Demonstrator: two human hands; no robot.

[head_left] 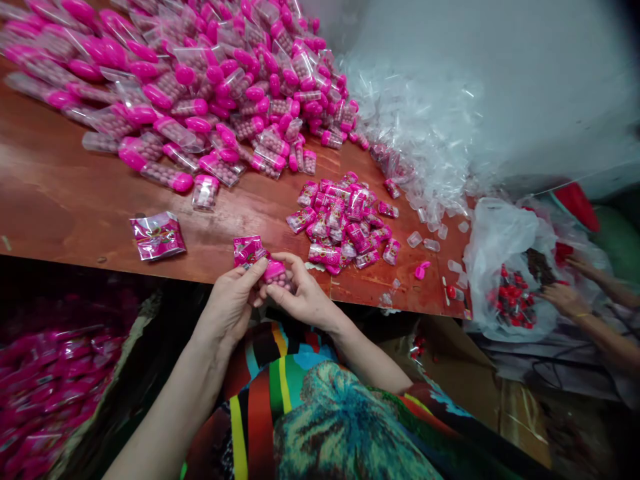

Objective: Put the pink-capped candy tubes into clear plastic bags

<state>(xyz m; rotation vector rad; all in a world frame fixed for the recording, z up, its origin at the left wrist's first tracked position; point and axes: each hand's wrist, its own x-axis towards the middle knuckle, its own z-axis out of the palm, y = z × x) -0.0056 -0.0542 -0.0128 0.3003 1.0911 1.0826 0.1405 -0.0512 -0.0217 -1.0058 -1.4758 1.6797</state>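
Observation:
Close together at the table's front edge, my two hands hold a small clear container with a pink cap and pink balls (277, 274). My left hand (234, 293) pinches it from the left, thumb on top, and my right hand (306, 291) grips its right side. A pink printed wrapper (247, 249) shows just above my left fingers, and whether they touch it is unclear. Left of it lies a flat pink packet (159, 236). One filled container (205, 192) stands behind. To the right is a pile of small pink wrapped packets (345, 223).
Many pink-capped containers (200, 100) cover the table's back left. Clear empty containers (420, 127) are heaped at back right. At far right, another person's hands (567, 299) reach by a plastic bag (483, 233). Pink packets (55, 380) fill a sack below left.

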